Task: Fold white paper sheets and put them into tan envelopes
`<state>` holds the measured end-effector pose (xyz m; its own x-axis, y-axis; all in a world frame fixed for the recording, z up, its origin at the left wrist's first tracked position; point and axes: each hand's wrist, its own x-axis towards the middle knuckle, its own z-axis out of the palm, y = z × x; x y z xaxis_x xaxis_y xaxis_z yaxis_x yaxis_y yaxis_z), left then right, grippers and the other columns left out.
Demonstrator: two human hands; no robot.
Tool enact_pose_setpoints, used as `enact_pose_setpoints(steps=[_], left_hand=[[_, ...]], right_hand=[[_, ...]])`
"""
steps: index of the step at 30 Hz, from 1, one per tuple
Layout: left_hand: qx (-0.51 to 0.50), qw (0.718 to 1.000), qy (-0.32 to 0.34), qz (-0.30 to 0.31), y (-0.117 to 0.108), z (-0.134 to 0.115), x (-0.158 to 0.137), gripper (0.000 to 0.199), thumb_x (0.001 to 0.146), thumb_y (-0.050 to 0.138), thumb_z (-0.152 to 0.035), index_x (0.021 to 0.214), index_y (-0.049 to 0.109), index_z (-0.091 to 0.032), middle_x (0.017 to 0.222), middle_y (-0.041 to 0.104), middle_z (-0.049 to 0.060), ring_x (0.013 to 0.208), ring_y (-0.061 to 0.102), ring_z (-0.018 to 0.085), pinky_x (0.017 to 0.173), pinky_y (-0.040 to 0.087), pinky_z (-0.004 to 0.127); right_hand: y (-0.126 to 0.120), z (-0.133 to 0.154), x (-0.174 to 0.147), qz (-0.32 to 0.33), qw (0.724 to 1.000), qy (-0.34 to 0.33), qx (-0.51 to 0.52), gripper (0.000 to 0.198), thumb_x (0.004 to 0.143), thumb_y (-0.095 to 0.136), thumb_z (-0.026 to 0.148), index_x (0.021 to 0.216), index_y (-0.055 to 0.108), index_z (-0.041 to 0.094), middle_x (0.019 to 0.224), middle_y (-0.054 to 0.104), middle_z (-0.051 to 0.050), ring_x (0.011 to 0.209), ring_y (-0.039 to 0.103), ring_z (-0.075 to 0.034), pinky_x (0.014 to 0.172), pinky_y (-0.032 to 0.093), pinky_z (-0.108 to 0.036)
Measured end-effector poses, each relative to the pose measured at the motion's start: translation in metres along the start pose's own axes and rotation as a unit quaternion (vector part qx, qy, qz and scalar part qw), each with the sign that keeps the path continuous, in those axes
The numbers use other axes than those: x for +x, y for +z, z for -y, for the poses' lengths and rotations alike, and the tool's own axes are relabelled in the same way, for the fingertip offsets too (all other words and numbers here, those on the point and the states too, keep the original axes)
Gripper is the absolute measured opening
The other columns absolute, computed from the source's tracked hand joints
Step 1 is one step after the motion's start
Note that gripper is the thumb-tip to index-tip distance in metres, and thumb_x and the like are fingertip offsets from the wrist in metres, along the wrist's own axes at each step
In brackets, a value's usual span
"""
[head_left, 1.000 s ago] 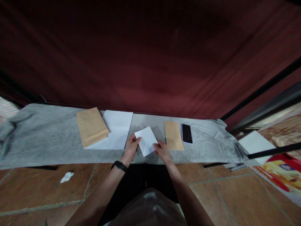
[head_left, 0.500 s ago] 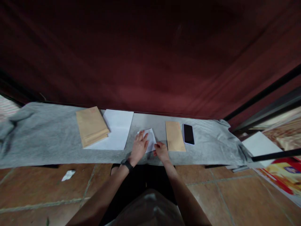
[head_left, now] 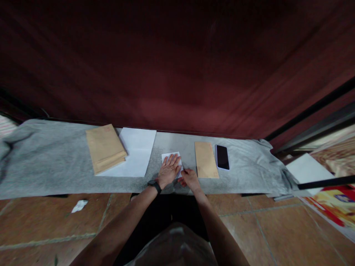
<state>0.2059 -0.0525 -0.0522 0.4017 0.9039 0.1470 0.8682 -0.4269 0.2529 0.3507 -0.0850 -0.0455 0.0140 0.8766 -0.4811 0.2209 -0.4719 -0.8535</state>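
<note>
My left fingers point(head_left: 172, 159) spread over white paper point(head_left: 164, 156); my right fingers point(head_left: 185, 173) curl at its right edge, grip unclear.

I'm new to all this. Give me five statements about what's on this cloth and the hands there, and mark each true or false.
1. The left hand lies flat on the small paper. True.
2. Both hands lie flat. False: the right hand is curled at the small paper's edge.
3. The phone lies beside a single envelope. True.
4. Both wrists are bare. False: the left one wears a black band.
5. The envelope stack partly covers the large paper. True.
</note>
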Motion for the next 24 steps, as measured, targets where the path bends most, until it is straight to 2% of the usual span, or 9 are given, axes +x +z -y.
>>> enact_pose_setpoints(steps=[5, 9, 14, 18, 21, 24], left_hand=[[-0.031, 0.999, 0.006, -0.019, 0.005, 0.006, 0.016, 0.054, 0.1, 0.035, -0.036, 0.152, 0.041, -0.02, 0.159, 0.04, 0.008, 0.15, 0.028, 0.027, 0.124, 0.017, 0.052], [-0.037, 0.999, 0.023, -0.017, 0.004, 0.01, 0.014, 0.055, 0.101, 0.034, -0.038, 0.151, 0.042, -0.018, 0.159, 0.04, 0.01, 0.15, 0.028, 0.025, 0.124, 0.016, 0.05], [-0.041, 0.998, 0.054, 0.004, 0.002, 0.007, -0.017, 0.054, 0.102, 0.033, -0.038, 0.152, 0.039, -0.018, 0.16, 0.037, 0.008, 0.151, 0.027, 0.021, 0.125, 0.017, 0.044], [-0.061, 0.996, 0.068, 0.018, 0.001, 0.0, -0.048, 0.054, 0.103, 0.034, -0.037, 0.152, 0.038, -0.018, 0.16, 0.037, 0.009, 0.15, 0.029, 0.02, 0.125, 0.019, 0.044], [-0.11, 0.992, 0.052, 0.033, -0.004, 0.001, -0.057, 0.051, 0.102, 0.036, -0.037, 0.15, 0.043, -0.02, 0.156, 0.044, 0.009, 0.147, 0.036, 0.02, 0.122, 0.027, 0.042], [-0.167, 0.986, -0.008, -0.021, -0.016, 0.01, -0.046, 0.048, 0.1, 0.04, -0.032, 0.145, 0.048, -0.018, 0.155, 0.045, 0.011, 0.145, 0.039, 0.022, 0.119, 0.033, 0.043]], right_hand=[[0.001, -0.002, 0.001, -0.006, 1.0, -0.003, 0.016, 0.021, 0.091, 0.05, 0.031, 0.074, 0.058, 0.021, 0.052, 0.065, 0.002, 0.037, 0.055, -0.011, 0.035, 0.043, -0.018], [0.001, -0.004, 0.001, -0.007, 1.0, -0.005, 0.024, 0.02, 0.091, 0.047, 0.031, 0.077, 0.059, 0.022, 0.052, 0.065, 0.002, 0.038, 0.056, -0.012, 0.036, 0.045, -0.019], [-0.002, -0.005, 0.001, -0.002, 1.0, -0.011, 0.02, 0.021, 0.092, 0.045, 0.03, 0.081, 0.059, 0.02, 0.057, 0.067, 0.0, 0.041, 0.058, -0.013, 0.04, 0.048, -0.022], [0.0, -0.006, -0.002, -0.025, 0.999, -0.035, -0.003, 0.021, 0.092, 0.047, 0.031, 0.078, 0.059, 0.021, 0.055, 0.062, 0.003, 0.043, 0.058, -0.012, 0.041, 0.047, -0.02], [0.003, -0.004, -0.004, -0.049, 0.997, -0.057, -0.025, 0.014, 0.089, 0.051, 0.027, 0.081, 0.06, 0.021, 0.056, 0.059, 0.005, 0.042, 0.056, -0.011, 0.039, 0.042, -0.018], [0.002, 0.0, -0.005, -0.069, 0.992, -0.098, -0.05, 0.01, 0.087, 0.053, 0.022, 0.087, 0.063, 0.022, 0.062, 0.06, 0.005, 0.045, 0.056, -0.01, 0.042, 0.042, -0.019]])
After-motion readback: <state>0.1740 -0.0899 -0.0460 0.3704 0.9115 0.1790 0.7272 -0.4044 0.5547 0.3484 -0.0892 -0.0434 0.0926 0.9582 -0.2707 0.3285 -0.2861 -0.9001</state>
